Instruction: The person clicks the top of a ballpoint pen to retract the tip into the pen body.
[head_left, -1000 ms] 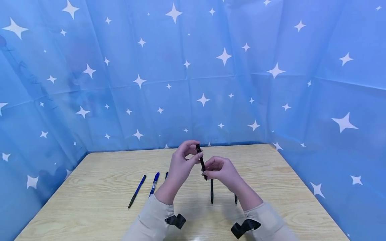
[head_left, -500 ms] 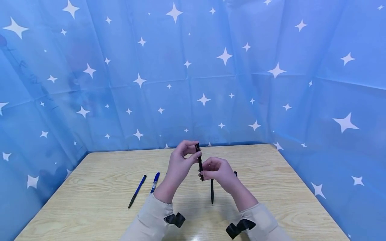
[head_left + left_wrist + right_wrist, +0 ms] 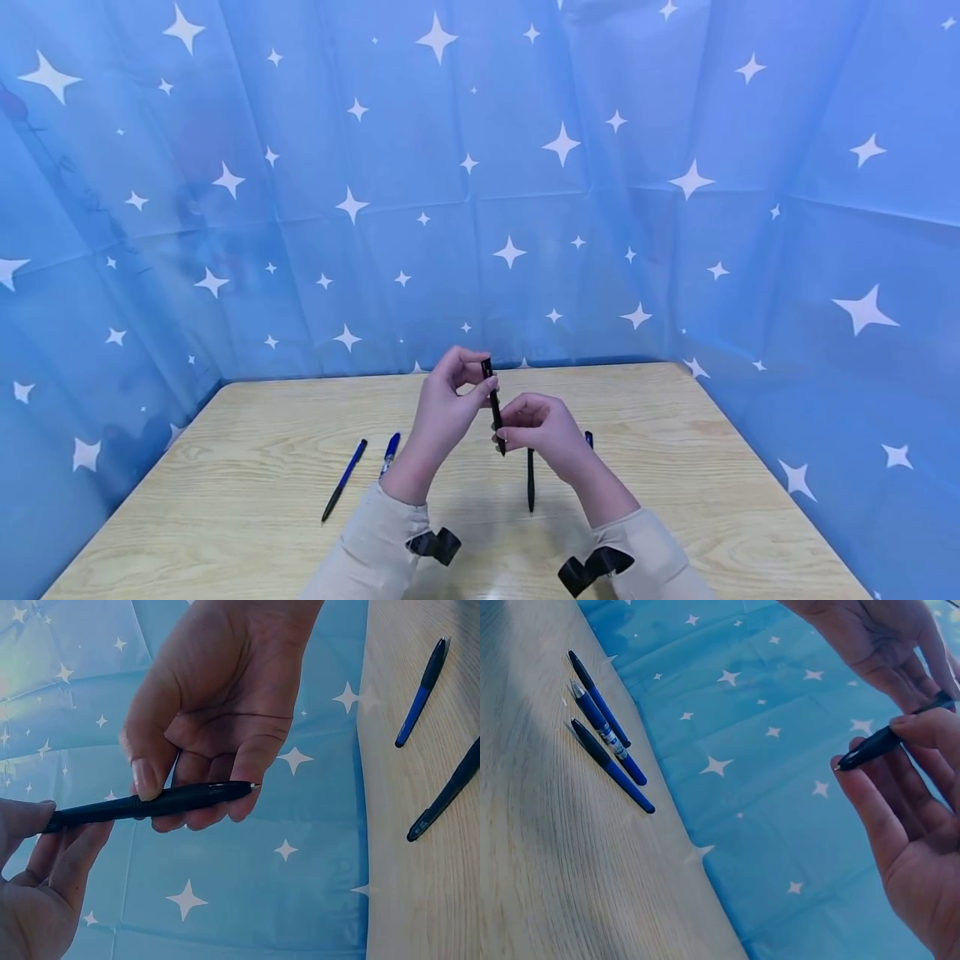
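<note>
A black ballpoint pen (image 3: 495, 406) is held above the table, slanting steeply with its tip down. Thumb and fingers of my left hand (image 3: 448, 404) pinch its upper end. My right hand (image 3: 543, 429) pinches the lower barrel near the tip. In the left wrist view the metal point of the black ballpoint pen (image 3: 202, 796) shows bare, and my right hand (image 3: 217, 705) has its thumb on the grip. The right wrist view shows the same tip close to a fingertip of my right hand (image 3: 922, 825).
On the wooden table (image 3: 262, 467) lie a blue pen with black grip (image 3: 345, 481), a patterned blue pen (image 3: 390, 454) and a black pen (image 3: 531, 481). A third blue pen (image 3: 622, 776) shows in the right wrist view. My right wrist partly hides another pen (image 3: 588, 437). A starry blue curtain (image 3: 420, 300) stands behind.
The held pen and my right hand have shifted slightly left, and the pen stands a bit more upright. The far end of the pen behind my right wrist has come into sight.
</note>
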A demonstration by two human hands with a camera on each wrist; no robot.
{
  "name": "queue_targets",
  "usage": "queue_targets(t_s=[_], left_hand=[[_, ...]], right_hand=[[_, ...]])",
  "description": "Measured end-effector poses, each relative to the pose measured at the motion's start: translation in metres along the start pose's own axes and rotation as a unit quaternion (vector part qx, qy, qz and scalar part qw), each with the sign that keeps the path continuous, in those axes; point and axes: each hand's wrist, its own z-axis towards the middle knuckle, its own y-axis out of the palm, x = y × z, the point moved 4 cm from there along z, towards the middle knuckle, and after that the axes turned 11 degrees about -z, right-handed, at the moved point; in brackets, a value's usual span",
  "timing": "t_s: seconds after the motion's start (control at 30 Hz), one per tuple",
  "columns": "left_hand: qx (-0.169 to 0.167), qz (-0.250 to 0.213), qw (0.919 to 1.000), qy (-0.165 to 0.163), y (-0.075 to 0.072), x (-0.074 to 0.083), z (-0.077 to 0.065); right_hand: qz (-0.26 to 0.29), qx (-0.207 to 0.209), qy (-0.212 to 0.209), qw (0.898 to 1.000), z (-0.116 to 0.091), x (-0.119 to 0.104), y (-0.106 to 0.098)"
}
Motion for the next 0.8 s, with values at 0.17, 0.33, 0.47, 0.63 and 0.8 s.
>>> queue_targets(t_s=[0.17,0.33,0.47,0.63,0.8], left_hand=[[-0.002,0.001,1.0,-0.005,-0.003,-0.008,0.005],[-0.009,-0.01,0.9999,-0.005,-0.004,-0.014,0.005],[-0.019,-0.015,0.9997,-0.001,-0.004,-0.015,0.003],[-0.031,-0.023,0.9992,0.001,-0.003,-0.014,0.003],[-0.038,-0.039,0.9985,-0.001,-0.004,-0.011,0.0]], right_hand=[[0.003,-0.003,-0.003,1.0,-0.001,-0.003,0.0],[0.007,-0.006,-0.005,1.0,-0.002,-0.004,0.0],[0.009,-0.016,-0.001,1.0,-0.004,-0.004,-0.001],[-0.002,-0.028,-0.011,1.0,-0.006,-0.006,-0.005],[-0.009,-0.053,-0.026,0.998,-0.008,-0.009,-0.008]])
